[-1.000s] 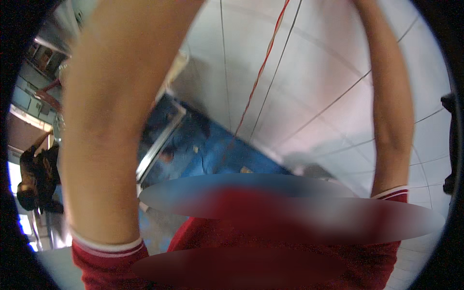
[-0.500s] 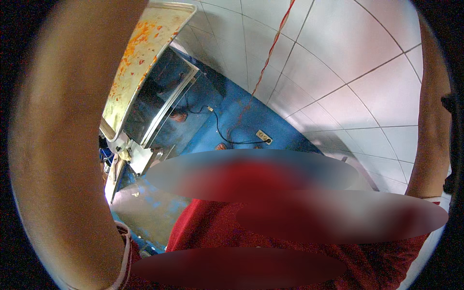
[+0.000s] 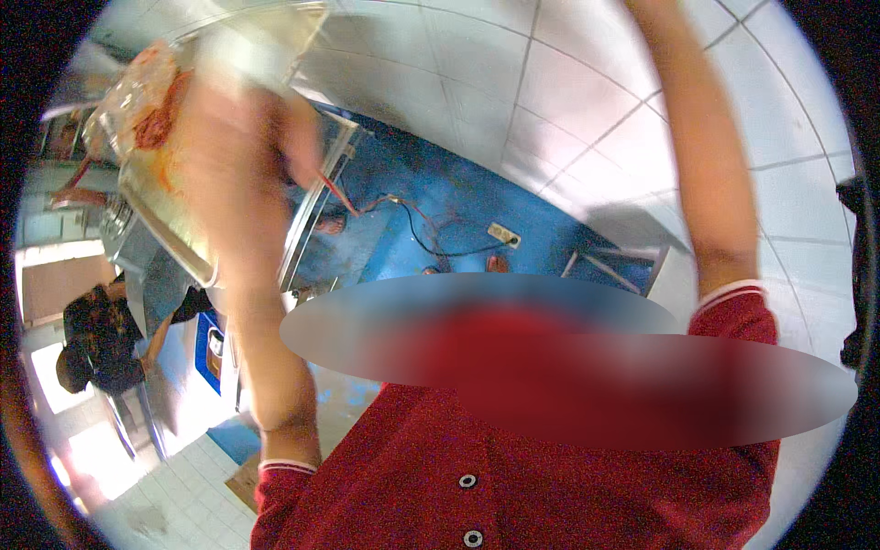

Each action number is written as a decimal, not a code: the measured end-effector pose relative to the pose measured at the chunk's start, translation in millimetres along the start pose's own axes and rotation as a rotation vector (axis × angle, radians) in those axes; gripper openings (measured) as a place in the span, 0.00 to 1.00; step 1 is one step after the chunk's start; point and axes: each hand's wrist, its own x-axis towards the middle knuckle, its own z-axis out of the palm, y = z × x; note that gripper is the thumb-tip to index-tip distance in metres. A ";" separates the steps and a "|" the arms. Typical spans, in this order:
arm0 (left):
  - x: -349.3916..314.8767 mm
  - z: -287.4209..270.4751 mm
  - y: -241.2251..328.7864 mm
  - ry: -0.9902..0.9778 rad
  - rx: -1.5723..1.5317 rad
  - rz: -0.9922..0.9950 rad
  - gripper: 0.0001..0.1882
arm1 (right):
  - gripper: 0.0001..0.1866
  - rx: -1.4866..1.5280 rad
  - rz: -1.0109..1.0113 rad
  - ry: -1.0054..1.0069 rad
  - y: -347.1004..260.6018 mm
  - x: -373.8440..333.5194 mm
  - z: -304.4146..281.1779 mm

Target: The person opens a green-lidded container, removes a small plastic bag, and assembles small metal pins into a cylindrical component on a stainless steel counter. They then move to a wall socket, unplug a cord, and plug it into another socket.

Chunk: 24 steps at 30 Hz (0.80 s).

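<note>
My left hand (image 3: 243, 119) is over a pale metal tray (image 3: 151, 215) smeared with orange-red. Motion blurs its fingers, which look curled round something. A whitish smear (image 3: 243, 44) shows above the fist, too blurred to name. From below the hand a thin red cord (image 3: 337, 194) runs down toward the blue floor. Beside the hand, at the tray's left, a clear plastic bag (image 3: 158, 110) contains a red, lumpy mass. My right forearm (image 3: 706, 174) stretches up along the tiled wall and leaves the top of the picture, so my right hand cannot be seen.
A glass-fronted metal case (image 3: 316, 211) stands under the tray. On the blue floor (image 3: 385, 252) lies a power strip (image 3: 503, 236) with a black cord plugged in. White tiled wall (image 3: 596, 119) rises at the right. Another person in dark clothes (image 3: 101, 321) is at far left.
The view has turned, and my left hand now shows over the tray. The red cord, formerly hanging before the wall, runs to that hand. The bag and the other person have come into view.
</note>
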 end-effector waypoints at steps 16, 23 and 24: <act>-200.9 -1.0 -258.2 -0.428 -0.019 -0.860 0.16 | 0.16 0.632 1.667 -1.274 -387.0 -582.9 -107.2; -257.0 25.0 -384.6 -0.596 0.283 -0.848 0.20 | 0.14 0.531 1.739 -1.433 -407.1 -687.2 -34.9; -267.6 36.9 -413.4 -0.549 0.262 -0.848 0.21 | 0.13 0.497 1.703 -1.416 -413.4 -710.6 -14.1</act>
